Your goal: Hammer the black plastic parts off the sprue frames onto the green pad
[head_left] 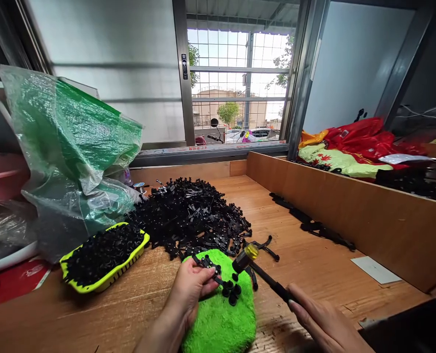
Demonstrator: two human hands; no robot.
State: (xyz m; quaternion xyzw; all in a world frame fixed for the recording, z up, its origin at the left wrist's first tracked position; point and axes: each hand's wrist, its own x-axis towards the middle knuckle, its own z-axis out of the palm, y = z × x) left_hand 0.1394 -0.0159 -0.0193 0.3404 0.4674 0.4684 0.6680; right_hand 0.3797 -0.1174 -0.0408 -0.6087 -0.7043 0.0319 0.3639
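The left hand [190, 287] pinches a black plastic part [212, 269] on the green pad [221, 318]. The right hand [320, 318] grips a small mallet [245, 258] poised just above it. A parts heap [188, 215] crowds the pad's far edge; bare wooden bench [313, 255] lies open rightward, up to the wooden divider [350, 206].

Both arms come up from the bottom edge and reach forward, and both are bare. The left hand [190, 289] is a little ahead of the other one, with its back turned up, its wrist bent a bit, and its fingers [205, 279] curled in tight with the thumb pressed against them in a pinch. The right hand [322, 321] sits lower and off to the side, well apart from the left one, with its fingers wrapped round in a closed fist and its thumb lying along the top, pointing toward the left hand.
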